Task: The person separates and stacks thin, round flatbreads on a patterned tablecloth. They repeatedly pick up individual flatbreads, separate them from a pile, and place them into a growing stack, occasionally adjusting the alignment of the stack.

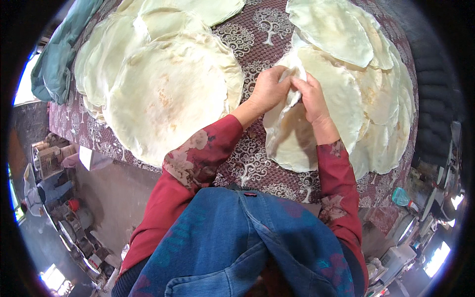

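My left hand (pixel 270 88) and my right hand (pixel 313 97) meet above the right-hand flatbreads. Between them they pinch the raised, folded edge of a thin round flatbread (pixel 289 139), whose lower part hangs down over the pile. More overlapping flatbreads (pixel 374 92) spread to the right of my hands, with a pale one (pixel 332 31) lying on top at the back. On the left lies another wide pile; its top flatbread (pixel 170 96) has light brown spots. The patterned tablecloth (pixel 248 159) shows between the piles.
A blue-green cloth (pixel 55 70) lies at the table's far left corner. Dark cushion-like folds (pixel 432 92) run along the right side. Beyond the table's left edge stand a wire crate (pixel 49 161) and a white box (pixel 87 157). Assorted vessels crowd the floor on both sides.
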### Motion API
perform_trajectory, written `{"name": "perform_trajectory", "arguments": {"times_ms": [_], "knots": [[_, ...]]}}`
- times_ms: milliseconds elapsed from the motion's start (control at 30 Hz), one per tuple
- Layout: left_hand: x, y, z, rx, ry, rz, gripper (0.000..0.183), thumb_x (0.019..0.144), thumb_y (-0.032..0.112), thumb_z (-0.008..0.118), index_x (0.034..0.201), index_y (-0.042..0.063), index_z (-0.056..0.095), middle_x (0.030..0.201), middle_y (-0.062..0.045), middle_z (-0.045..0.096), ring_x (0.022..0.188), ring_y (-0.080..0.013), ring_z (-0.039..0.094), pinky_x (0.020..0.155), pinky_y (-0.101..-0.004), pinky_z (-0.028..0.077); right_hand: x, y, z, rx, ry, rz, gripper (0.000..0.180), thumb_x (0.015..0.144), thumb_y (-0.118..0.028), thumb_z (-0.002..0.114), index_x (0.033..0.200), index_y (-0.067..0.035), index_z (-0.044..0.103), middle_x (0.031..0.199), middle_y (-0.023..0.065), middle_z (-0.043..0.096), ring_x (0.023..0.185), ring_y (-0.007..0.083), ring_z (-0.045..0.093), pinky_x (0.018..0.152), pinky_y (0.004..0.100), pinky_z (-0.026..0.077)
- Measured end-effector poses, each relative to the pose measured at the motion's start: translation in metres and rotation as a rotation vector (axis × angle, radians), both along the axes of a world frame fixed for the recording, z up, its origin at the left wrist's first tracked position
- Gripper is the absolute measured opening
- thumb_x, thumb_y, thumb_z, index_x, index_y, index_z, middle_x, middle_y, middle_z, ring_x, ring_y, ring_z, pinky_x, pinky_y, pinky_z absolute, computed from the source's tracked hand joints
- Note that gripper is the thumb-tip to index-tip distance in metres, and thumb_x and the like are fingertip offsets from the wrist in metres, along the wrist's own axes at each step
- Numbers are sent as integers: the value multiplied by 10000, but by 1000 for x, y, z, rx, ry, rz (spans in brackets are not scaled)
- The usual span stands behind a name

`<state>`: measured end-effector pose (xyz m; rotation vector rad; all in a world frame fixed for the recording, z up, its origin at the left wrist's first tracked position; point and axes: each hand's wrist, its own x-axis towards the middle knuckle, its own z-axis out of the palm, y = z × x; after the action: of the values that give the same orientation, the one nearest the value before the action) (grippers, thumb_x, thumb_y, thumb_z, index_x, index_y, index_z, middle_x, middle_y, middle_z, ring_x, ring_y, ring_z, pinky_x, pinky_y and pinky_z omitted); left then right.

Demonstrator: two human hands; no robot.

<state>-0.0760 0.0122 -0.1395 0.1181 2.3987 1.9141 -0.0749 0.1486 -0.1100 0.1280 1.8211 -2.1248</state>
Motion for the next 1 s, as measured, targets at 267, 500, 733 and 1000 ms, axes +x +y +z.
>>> {"name": "perform_trajectory", "arguments": {"times_ms": [267, 500, 733, 1000], "knots": [[-13, -17, 18, 1147, -684, 54, 227, 917, 116, 498, 1061, -41, 576, 953, -183, 652, 794, -277, 664, 785, -420, 561, 31, 81, 4, -668, -76, -340, 339, 863, -57, 443, 1126, 144, 518, 1111, 219, 606, 998, 318, 619, 897, 403, 510], [-26, -28, 20, 1202, -715, 54, 329, 908, 178, 512, 1142, -53, 516, 1080, -221, 611, 961, -336, 621, 869, -484, 514, 93, 140, 3, -780, -76, -562, 376, 853, -80, 473, 1177, 109, 498, 1154, 238, 578, 1049, 348, 589, 905, 444, 503], [-46, -62, 0, 1331, -735, -32, 365, 885, 179, 551, 1180, -32, 514, 1113, -222, 610, 995, -340, 615, 909, -486, 487, 173, 228, -1, -915, 157, -514, 208, 860, -41, 462, 957, 92, 590, 993, 205, 633, 913, 265, 640, 813, 381, 555], [-53, -89, -32, 1279, -758, -5, 349, 906, 205, 525, 1171, -22, 538, 1123, -208, 611, 1023, -349, 596, 919, -505, 467, 289, 249, 6, 858, 498, -1018, 373, 885, -210, 515, 1129, 71, 545, 1121, 215, 594, 937, 266, 632, 776, 377, 547]]}}
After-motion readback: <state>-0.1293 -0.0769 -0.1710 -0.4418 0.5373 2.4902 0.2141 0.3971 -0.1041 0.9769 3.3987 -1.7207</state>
